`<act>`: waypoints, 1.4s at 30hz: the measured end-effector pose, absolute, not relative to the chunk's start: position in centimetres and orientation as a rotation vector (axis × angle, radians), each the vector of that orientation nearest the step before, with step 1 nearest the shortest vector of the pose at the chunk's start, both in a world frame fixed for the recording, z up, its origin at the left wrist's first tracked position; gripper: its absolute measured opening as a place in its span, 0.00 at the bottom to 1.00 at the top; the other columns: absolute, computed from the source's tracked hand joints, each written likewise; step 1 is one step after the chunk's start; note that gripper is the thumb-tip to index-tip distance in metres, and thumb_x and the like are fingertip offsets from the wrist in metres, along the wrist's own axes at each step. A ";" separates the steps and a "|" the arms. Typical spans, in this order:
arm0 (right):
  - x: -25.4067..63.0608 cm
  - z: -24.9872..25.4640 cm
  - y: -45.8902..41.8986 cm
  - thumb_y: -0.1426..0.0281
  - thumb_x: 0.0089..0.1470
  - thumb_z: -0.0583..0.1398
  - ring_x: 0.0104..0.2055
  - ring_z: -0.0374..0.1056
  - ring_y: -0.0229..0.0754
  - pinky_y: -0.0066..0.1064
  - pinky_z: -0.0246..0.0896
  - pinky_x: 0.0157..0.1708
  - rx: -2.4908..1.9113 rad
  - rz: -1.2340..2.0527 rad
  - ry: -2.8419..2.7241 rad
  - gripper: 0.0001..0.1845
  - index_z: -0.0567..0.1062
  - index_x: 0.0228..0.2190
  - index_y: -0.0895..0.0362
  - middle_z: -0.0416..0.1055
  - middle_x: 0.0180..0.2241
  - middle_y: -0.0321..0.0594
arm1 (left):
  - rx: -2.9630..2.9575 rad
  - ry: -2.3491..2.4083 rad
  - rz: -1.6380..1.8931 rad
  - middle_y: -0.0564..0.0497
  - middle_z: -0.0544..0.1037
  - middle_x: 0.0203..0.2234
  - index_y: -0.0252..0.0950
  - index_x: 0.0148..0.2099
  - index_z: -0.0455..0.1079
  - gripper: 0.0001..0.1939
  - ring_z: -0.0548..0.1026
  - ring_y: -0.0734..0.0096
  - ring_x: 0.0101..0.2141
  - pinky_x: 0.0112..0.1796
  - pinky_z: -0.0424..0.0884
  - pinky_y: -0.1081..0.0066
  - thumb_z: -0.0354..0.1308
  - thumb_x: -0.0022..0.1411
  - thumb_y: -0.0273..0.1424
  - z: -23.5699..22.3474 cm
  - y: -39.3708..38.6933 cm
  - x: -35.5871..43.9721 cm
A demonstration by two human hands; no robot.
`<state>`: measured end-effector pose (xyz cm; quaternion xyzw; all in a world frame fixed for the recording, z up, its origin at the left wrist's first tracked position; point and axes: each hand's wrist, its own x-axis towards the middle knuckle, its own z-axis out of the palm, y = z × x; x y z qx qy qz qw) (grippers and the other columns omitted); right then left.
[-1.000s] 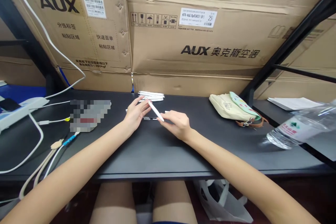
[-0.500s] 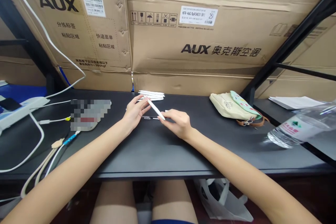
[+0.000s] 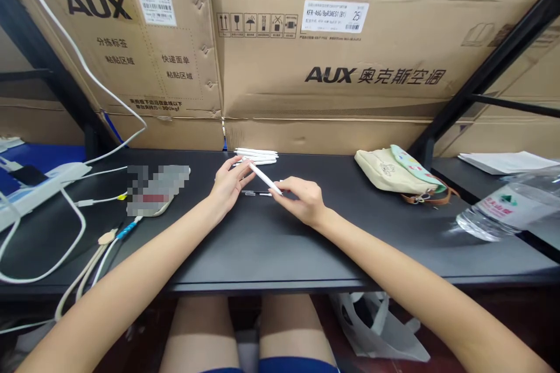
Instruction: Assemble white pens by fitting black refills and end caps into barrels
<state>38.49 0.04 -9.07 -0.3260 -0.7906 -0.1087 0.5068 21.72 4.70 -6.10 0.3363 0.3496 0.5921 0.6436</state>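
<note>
A white pen (image 3: 265, 178) slants between my two hands above the dark table. Its upper left end is pinched in the fingers of my left hand (image 3: 228, 185). The thumb and forefinger of my right hand (image 3: 301, 199) close on its lower right end. Behind my left fingers lies a pile of several white pens (image 3: 261, 155), partly covered by that hand. Beneath the held pen, a thin dark pen-like piece with a clear part (image 3: 254, 193) rests on the table, its right end hidden by my right hand.
To the right lie a cream pouch (image 3: 382, 172), a water bottle (image 3: 503, 210) and white papers (image 3: 510, 162). On the left are a phone-like device (image 3: 168, 189), partly pixelated, cables (image 3: 83, 233) and a white power strip (image 3: 65, 183). Cardboard boxes (image 3: 262, 93) stand along the back.
The whole view has shifted slightly, so most table items appear a little further right. Both hands keep their hold on the white pen, with hardly any change in pose.
</note>
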 end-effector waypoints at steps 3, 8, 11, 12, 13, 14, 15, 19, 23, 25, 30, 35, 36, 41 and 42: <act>38.5 -9.2 0.0 0.67 0.55 0.57 0.22 0.66 0.36 0.28 0.62 0.24 -0.813 -0.248 -1.905 0.09 0.74 0.26 0.55 0.72 0.22 0.39 | 0.774 0.791 1.360 0.50 0.77 0.29 0.33 0.37 0.65 0.10 0.77 0.74 0.33 0.44 0.71 0.67 0.60 0.52 0.20 -6.1 4.6 21.7; 38.4 -9.2 -0.1 0.69 0.54 0.58 0.23 0.66 0.36 0.28 0.61 0.24 -0.765 -0.257 -1.904 0.07 0.74 0.26 0.55 0.72 0.22 0.38 | 0.774 0.782 1.348 0.49 0.77 0.29 0.32 0.36 0.65 0.09 0.77 0.72 0.34 0.45 0.71 0.64 0.59 0.52 0.20 -6.1 4.4 21.7; 38.4 -9.1 -0.1 0.70 0.54 0.58 0.22 0.65 0.35 0.27 0.61 0.24 -0.735 -0.303 -1.897 0.07 0.73 0.26 0.56 0.72 0.21 0.37 | 0.777 0.776 1.357 0.50 0.77 0.29 0.33 0.36 0.65 0.09 0.76 0.72 0.34 0.45 0.70 0.64 0.59 0.52 0.19 -6.1 4.4 21.7; 38.4 -9.0 -0.1 0.71 0.54 0.58 0.22 0.65 0.35 0.26 0.61 0.24 -0.734 -0.306 -1.901 0.07 0.73 0.25 0.56 0.72 0.21 0.37 | 0.776 0.780 1.356 0.50 0.77 0.29 0.33 0.36 0.65 0.09 0.76 0.72 0.34 0.45 0.70 0.64 0.59 0.52 0.19 -6.1 4.4 21.7; 38.4 -9.0 -0.1 0.71 0.54 0.58 0.22 0.65 0.35 0.26 0.61 0.24 -0.732 -0.307 -1.907 0.07 0.73 0.25 0.56 0.72 0.21 0.37 | 0.775 0.788 1.352 0.49 0.77 0.28 0.33 0.36 0.65 0.09 0.76 0.72 0.34 0.45 0.70 0.64 0.59 0.52 0.19 -6.1 4.4 21.7; 38.4 -9.0 -0.1 0.71 0.54 0.58 0.22 0.65 0.34 0.26 0.61 0.24 -0.728 -0.308 -1.912 0.07 0.73 0.25 0.56 0.71 0.21 0.37 | 0.775 0.796 1.346 0.49 0.77 0.28 0.32 0.36 0.65 0.09 0.76 0.72 0.34 0.45 0.70 0.64 0.59 0.52 0.19 -6.1 4.5 21.7; 38.4 -9.0 0.0 0.71 0.54 0.58 0.22 0.65 0.34 0.26 0.61 0.24 -0.722 -0.307 -1.916 0.07 0.73 0.25 0.56 0.71 0.21 0.37 | 0.773 0.803 1.344 0.49 0.77 0.28 0.32 0.35 0.65 0.09 0.77 0.71 0.33 0.44 0.71 0.64 0.59 0.52 0.19 -6.1 4.5 21.7; 38.2 -9.2 -0.1 0.71 0.54 0.58 0.21 0.64 0.33 0.25 0.61 0.23 -0.698 -0.279 -1.894 0.05 0.73 0.27 0.56 0.71 0.21 0.35 | 0.771 0.829 1.369 0.49 0.77 0.28 0.33 0.39 0.64 0.11 0.77 0.71 0.33 0.44 0.71 0.63 0.59 0.52 0.20 -6.1 4.5 21.7; 38.3 -9.3 0.2 0.71 0.53 0.58 0.23 0.65 0.34 0.26 0.64 0.24 -0.793 -0.116 -1.793 0.04 0.74 0.30 0.57 0.72 0.23 0.37 | 0.829 0.871 1.390 0.49 0.77 0.30 0.34 0.41 0.63 0.13 0.77 0.69 0.36 0.43 0.72 0.62 0.60 0.53 0.22 -6.2 4.6 21.6; 38.9 -9.2 1.1 0.68 0.53 0.58 0.25 0.67 0.36 0.27 0.65 0.24 -0.886 0.035 -1.724 0.06 0.75 0.31 0.57 0.73 0.26 0.39 | 0.871 0.919 1.409 0.48 0.77 0.31 0.35 0.42 0.62 0.13 0.77 0.67 0.37 0.41 0.73 0.62 0.60 0.54 0.25 -6.2 4.7 21.4; 41.2 -9.0 6.4 0.57 0.44 0.62 0.28 0.69 0.40 0.31 0.68 0.24 -1.073 0.478 -1.493 0.16 0.75 0.27 0.58 0.74 0.27 0.41 | 0.881 1.027 1.497 0.46 0.76 0.32 0.36 0.43 0.60 0.13 0.76 0.63 0.40 0.36 0.74 0.64 0.58 0.57 0.31 -5.9 5.9 20.1; 41.0 -9.1 11.8 0.63 0.43 0.62 0.33 0.71 0.42 0.35 0.68 0.35 -1.194 0.450 -1.525 0.12 0.75 0.27 0.60 0.75 0.30 0.43 | 0.824 1.074 1.552 0.48 0.76 0.32 0.35 0.39 0.61 0.09 0.76 0.66 0.38 0.36 0.74 0.66 0.56 0.57 0.30 -5.8 6.9 18.5; 40.6 -9.2 12.6 0.65 0.44 0.61 0.33 0.71 0.43 0.35 0.68 0.37 -1.215 0.436 -1.544 0.10 0.75 0.27 0.60 0.76 0.30 0.43 | 0.819 1.073 1.557 0.48 0.76 0.31 0.35 0.39 0.62 0.08 0.76 0.67 0.38 0.35 0.74 0.66 0.56 0.57 0.30 -5.7 7.0 18.3; 39.1 -9.3 14.3 0.76 0.43 0.58 0.34 0.72 0.46 0.39 0.66 0.40 -1.306 0.402 -1.623 0.06 0.76 0.25 0.60 0.76 0.30 0.44 | 0.909 1.131 1.514 0.49 0.75 0.29 0.34 0.37 0.65 0.07 0.76 0.68 0.36 0.32 0.73 0.70 0.56 0.54 0.27 -5.7 7.1 18.2; 39.0 -9.2 14.3 0.78 0.42 0.58 0.35 0.72 0.46 0.40 0.65 0.42 -1.322 0.385 -1.637 0.06 0.76 0.25 0.60 0.76 0.30 0.45 | 0.944 1.159 1.506 0.49 0.75 0.29 0.34 0.37 0.65 0.07 0.75 0.68 0.36 0.31 0.73 0.71 0.56 0.52 0.26 -5.7 7.1 18.3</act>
